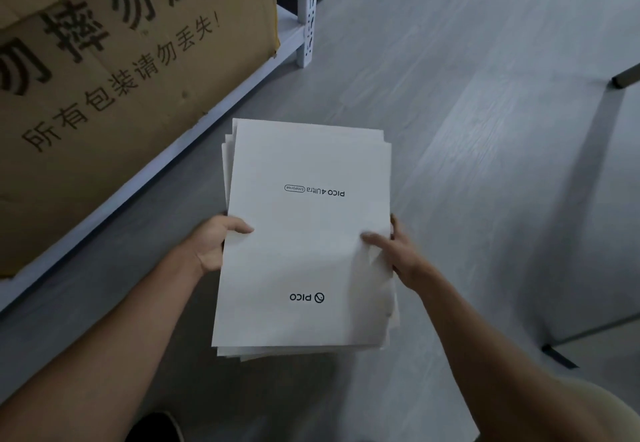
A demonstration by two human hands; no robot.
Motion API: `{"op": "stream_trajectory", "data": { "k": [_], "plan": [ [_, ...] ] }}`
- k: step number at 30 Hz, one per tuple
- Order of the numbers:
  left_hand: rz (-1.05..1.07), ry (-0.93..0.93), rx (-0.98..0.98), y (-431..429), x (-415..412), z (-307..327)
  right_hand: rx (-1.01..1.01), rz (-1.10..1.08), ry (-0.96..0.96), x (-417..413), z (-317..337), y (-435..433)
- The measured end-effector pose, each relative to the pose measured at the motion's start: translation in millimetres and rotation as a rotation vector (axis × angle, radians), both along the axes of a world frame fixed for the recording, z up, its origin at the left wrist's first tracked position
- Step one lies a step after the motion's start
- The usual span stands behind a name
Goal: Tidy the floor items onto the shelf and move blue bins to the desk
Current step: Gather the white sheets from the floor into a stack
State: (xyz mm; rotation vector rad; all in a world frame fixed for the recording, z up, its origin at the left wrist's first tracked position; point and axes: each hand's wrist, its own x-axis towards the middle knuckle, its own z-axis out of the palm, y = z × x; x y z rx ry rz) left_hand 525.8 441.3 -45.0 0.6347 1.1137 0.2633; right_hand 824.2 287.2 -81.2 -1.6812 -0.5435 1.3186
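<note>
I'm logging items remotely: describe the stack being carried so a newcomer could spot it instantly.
Start at the big brown cardboard box on the low white shelf at left. Just right of it, above the grey floor, both hands hold a stack of white sheets by its sides. Only it bears upside-down black "PICO" printing.

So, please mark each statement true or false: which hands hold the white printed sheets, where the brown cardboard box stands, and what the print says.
1. Both hands, left hand and right hand, grip the stack of white printed sheets. True.
2. The top sheet reads "PICO 4 Ultra". True.
3. The large brown cardboard box stands on the grey wooden floor. False: it sits on the white metal shelf.
4. The stack lies flat on the floor, untouched. False: it is held above the floor.
</note>
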Motion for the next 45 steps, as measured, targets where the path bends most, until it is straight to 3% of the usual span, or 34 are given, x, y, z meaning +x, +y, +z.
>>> {"op": "stream_trajectory", "data": {
  "k": [7, 12, 14, 18, 22, 26, 33, 36, 38, 40, 45],
  "plan": [
    [-0.127, -0.125, 0.074, 8, 8, 22, 0.062, -0.033, 0.125, 8, 25, 4],
    [0.148, -0.104, 0.286, 45, 9, 34, 0.106, 0.052, 0.117, 2, 37, 14],
    [0.162, -0.071, 0.334, 53, 11, 33, 0.085, 0.078, 0.090, -1, 41, 19],
    [0.154, -0.065, 0.345, 58, 14, 26, 0.085, 0.075, 0.028, -9, 39, 23],
    [0.105, -0.219, 0.314, 54, 2, 28, 0.133, -0.023, 0.043, -6, 36, 23],
    [-0.080, -0.190, 0.192, 16, -9, 14, 0.183, -0.075, 0.030, 5, 50, 36],
    [0.265, -0.116, 0.213, -4, 5, -18, 0.137, -0.023, 0.000, -8, 57, 42],
    [0.336, -0.131, 0.224, -2, 5, -21, 0.066, 0.138, 0.041, 4, 64, 29],
    [0.378, -0.186, 0.216, 1, 11, -20, -0.033, 0.189, -0.028, 10, 59, 12],
    [0.405, -0.209, 0.173, 5, 17, -19, -0.051, 0.088, -0.160, 12, 50, 4],
    [0.250, -0.271, -0.005, 11, 36, -13, -0.018, -0.017, -0.398, 23, 48, 5]
  ]
}}
